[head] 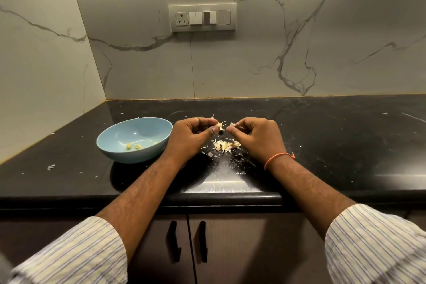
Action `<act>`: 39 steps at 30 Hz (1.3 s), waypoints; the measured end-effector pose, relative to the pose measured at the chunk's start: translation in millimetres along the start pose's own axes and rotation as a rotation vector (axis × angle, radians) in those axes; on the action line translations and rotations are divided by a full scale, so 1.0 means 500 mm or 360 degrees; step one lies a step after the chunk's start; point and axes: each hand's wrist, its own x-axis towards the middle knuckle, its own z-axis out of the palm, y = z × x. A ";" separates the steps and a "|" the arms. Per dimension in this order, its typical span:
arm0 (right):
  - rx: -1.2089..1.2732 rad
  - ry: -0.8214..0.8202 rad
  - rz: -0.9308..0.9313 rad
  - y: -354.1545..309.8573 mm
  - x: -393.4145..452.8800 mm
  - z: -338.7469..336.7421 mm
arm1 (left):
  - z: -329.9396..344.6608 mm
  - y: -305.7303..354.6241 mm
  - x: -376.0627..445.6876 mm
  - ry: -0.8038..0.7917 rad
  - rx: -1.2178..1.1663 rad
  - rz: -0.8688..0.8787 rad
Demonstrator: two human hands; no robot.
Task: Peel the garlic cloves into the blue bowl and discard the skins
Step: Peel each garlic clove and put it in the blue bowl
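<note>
Both grips pinch garlic above the dark surface [322,145]: the left hand [192,137] holds a clove [219,125], the right hand [255,136] a scrap of skin [232,124]. Loose skins [227,145] lie just below the grips, and the blue bowl [134,139] with peeled cloves [133,146] sits just left of the left hand.

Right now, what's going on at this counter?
A person is peeling garlic over a black counter. The left hand pinches a garlic clove, while the right hand pinches a bit of skin. A few peeled cloves lie in the blue bowl. Loose skins are piled under the hands.
</note>
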 end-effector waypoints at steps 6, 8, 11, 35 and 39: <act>-0.0032 0.0023 -0.0212 -0.001 -0.003 -0.003 | 0.001 -0.002 0.001 0.0000 0.0050 -0.0010; 0.0020 -0.0054 -0.0275 -0.001 -0.003 -0.002 | 0.001 -0.003 0.001 -0.0031 0.0068 -0.0006; 0.0076 -0.0078 -0.0311 -0.002 -0.003 0.002 | 0.002 -0.003 0.002 -0.0079 0.0118 0.0029; 0.0196 0.0072 -0.0078 -0.010 -0.001 -0.014 | 0.003 0.008 -0.005 -0.0245 0.0007 0.0097; 0.0167 -0.0001 -0.0060 0.001 0.003 -0.009 | 0.001 0.007 -0.005 -0.0179 -0.0041 0.0075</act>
